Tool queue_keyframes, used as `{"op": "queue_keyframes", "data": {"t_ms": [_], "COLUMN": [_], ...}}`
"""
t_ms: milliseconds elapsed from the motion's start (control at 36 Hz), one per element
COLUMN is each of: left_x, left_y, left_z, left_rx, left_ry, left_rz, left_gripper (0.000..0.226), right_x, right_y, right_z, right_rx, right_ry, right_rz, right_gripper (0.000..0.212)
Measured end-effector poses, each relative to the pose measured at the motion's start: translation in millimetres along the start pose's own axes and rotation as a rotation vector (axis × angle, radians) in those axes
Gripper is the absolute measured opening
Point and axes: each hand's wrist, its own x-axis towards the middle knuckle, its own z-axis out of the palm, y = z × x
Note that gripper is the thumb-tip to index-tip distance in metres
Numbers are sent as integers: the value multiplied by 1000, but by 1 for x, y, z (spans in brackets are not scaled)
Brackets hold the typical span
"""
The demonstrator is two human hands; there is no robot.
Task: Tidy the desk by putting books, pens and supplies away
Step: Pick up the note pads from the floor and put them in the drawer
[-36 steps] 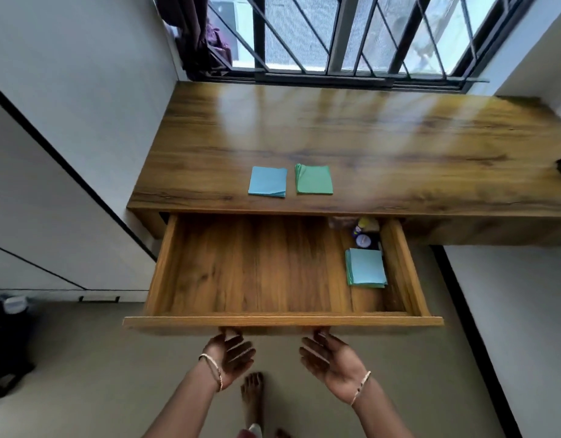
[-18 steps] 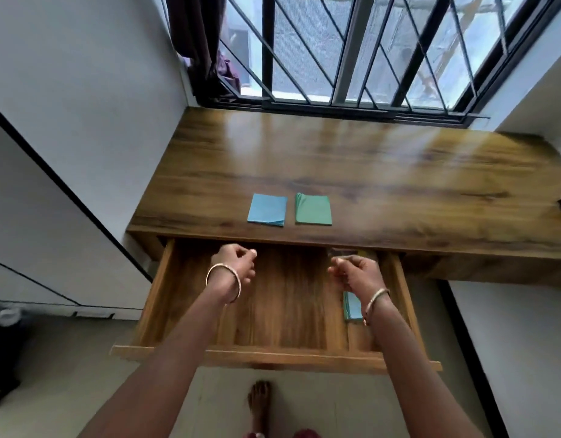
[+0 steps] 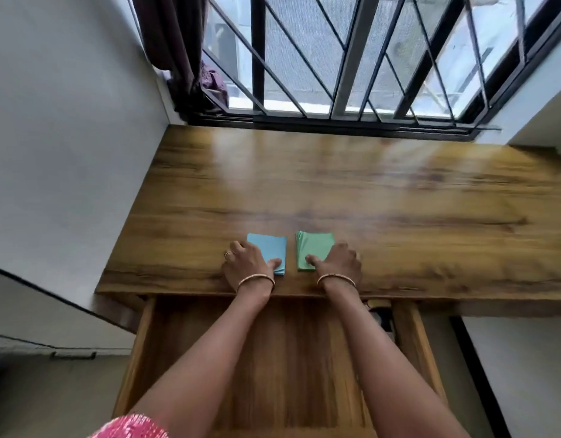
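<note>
Head view: glossy wooden desk point(image 3: 336, 191) beneath barred window point(image 3: 352, 58), drawer point(image 3: 292, 358) open.

A blue pad point(image 3: 269, 249) and a green pad point(image 3: 317, 246) are set against a desk point(image 3: 336, 191) grained in golden brown with darker streaks. The drawer point(image 3: 292, 358) is striped in the same brown. The grille point(image 3: 257, 52) is painted black, the wall point(image 3: 67, 137) white. A sleeve point(image 3: 130, 426) is patterned pink and white; bangles point(image 3: 256, 278) are gold.

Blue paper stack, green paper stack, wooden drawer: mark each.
Blue square paper stack point(image 3: 271, 249), head view, top sheet.
Green square paper stack point(image 3: 314, 246), head view, top sheet.
Open wooden drawer point(image 3: 292, 358), head view, bare floor.
</note>
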Motion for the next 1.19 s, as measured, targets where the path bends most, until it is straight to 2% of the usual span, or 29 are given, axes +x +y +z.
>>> {"op": "queue_keyframes", "data": {"t_ms": [83,167,250,306,417,500,583,639,667,750,833,889,944,1000,1056,1111,1194], "left_x": [-1,6,18,27,38,37,32,27,23,11,0,-5,-8,-12,-17,-23,-29], "left_y": [6,10,11,10,-3,-17,-28,-31,-31,-29,-27,-27,-27,-26,-22,-16,-10], "left_z": [1,-4,-9,-12,-6,-2,2,0,-3,-12,-15,-16,-20,-21,-24,-26,-29], "left_rx": [10,-16,-94,-148,-310,-549,-780,-1020,-1144,-1403,-1465,-1499,-1522,-1537,-1531,-1546,-1575], "left_ry": [-21,-94,-194,-258,-300,-244,-249,-332,-406,-600,-688,-714,-747,-790,-827,-848,-865], "left_rz": [-38,-131,-215,-230,-153,-134,-140,-194,-230,-264,-228,-223,-213,-189,-166,-160,-167], "left_gripper": [80,91,106,106,64,37,16,1,3,8,12,15,18,22,22,23,24], "right_x": [3,10,18,23,34,33,11,-4,-11,-28,-34,-33,-33,-39,-43,-49,-54], "right_y": [-2,-5,-5,-3,10,23,22,19,16,6,-1,2,5,4,5,5,9], "right_z": [3,0,-3,-4,5,10,-1,-4,-5,-4,0,6,6,-5,-9,-9,-7], "right_rx": [-39,-29,56,138,346,747,1057,1185,1234,1257,1204,1073,928,843,893,959,954], "right_ry": [-18,-65,-122,-159,-232,-296,-377,-455,-493,-513,-427,-338,-284,-263,-292,-311,-245], "right_rz": [27,73,143,190,217,217,182,154,139,135,167,143,100,46,19,-10,-60], "right_gripper": [80,82,95,96,67,41,24,16,15,11,11,18,35,36,28,35,46]}}
